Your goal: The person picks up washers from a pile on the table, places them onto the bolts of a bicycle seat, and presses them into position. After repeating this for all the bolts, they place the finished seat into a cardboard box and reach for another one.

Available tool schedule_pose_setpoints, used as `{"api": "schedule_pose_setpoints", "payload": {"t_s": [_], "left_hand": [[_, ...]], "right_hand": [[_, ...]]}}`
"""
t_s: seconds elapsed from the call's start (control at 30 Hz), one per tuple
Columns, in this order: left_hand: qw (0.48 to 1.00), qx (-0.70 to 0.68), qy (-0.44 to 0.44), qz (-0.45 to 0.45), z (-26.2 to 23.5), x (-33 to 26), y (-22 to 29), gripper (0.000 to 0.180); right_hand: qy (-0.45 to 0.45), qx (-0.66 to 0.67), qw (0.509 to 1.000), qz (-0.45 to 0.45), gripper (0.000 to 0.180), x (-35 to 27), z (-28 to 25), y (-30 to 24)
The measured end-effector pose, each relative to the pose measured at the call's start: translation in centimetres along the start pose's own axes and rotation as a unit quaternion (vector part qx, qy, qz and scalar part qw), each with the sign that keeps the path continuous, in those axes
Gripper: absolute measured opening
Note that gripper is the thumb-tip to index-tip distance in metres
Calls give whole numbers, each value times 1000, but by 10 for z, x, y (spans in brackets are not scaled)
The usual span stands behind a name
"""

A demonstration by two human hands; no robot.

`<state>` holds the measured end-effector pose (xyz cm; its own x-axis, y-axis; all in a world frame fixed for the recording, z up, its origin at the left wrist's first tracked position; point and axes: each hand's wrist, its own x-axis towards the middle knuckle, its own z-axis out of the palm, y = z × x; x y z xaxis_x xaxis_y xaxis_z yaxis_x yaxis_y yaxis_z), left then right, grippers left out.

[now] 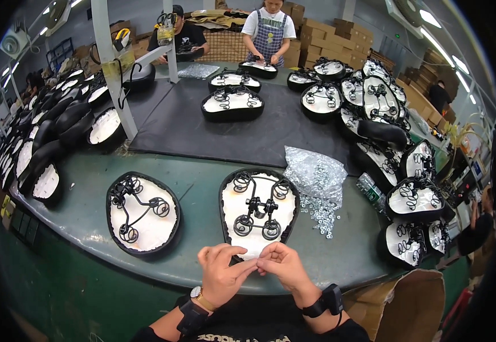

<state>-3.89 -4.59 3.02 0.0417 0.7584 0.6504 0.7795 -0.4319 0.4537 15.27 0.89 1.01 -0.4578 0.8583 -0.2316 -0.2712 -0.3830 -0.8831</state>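
Where the two hands meet at lower centre of the frame, the left hand [223, 272] and right hand [280, 265] have their fingertips pinched together over the narrow end of a bicycle saddle [257, 206]; whatever small part sits between them is too tiny to make out, so whether either hand is clamped on anything cannot be told.

Item, centre: saddle lying underside up, white base, black rim, wire rails and coil springs fitted, a black clamp [261, 207] at the middle. Judged from the fittings, this one looks close to complete.

Item, lower left: second saddle [143, 212], also upside down, with rails and springs but no clamp visible (apparently a step behind).

Item, right of centre: clear plastic bag [314, 173], crumpled and open, holding small metal nuts or washers; a loose scatter of the same [321, 214] has spilled onto the green table [202, 179] beside it.

Item, right edge: stack of upturned saddles [407, 199] with springs fitted.

Item, left edge: rows of saddles [43, 148], some padded side up.

Item, upper centre: dark mat [191, 128] with more saddles [232, 102]; two other people stand working at the far side.

Item, lower right: open cardboard box [410, 305], contents not visible.
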Motion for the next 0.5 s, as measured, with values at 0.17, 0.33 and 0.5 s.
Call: {"api": "schedule_pose_setpoints", "payload": {"t_s": [0.17,0.33,0.5], "left_hand": [[1000,19,13,-16,-11,-2,-10,18],[1000,21,-6,-13,-20,0,-20,16],[997,-5,-15,-74,-7,10,-52,15]], "right_hand": [[-13,12,999,37,14,9,14,1],[-26,11,998,51,12,16,18,4],[62,-472,824,-308,26,20,31,0]]}}
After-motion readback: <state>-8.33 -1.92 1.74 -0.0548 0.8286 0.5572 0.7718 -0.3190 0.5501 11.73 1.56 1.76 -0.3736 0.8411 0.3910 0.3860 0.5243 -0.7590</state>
